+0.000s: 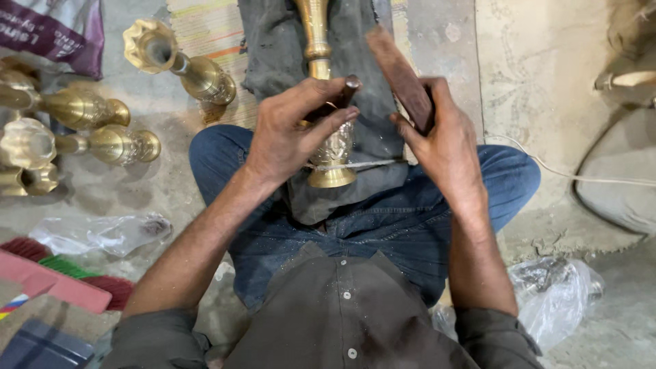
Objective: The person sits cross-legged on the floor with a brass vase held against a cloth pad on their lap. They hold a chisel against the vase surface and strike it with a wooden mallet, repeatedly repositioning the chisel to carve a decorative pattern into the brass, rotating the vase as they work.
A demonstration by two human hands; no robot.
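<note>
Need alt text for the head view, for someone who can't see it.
Seated on the floor, a person steadies a brass vase lying on a dark cloth across their lap with the left hand, while the right hand grips a dark wooden tool. More brass vases lie at left.

I cannot see the brass vase's [326, 147] top; the frame's upper edge cuts it off. My left hand [290, 130] covers its mid-body and most of the small dark tool [345, 92]. My right hand [447, 147] hides the wooden block's [400, 75] lower end. The left edge crops a brass vase [20, 179].
</note>
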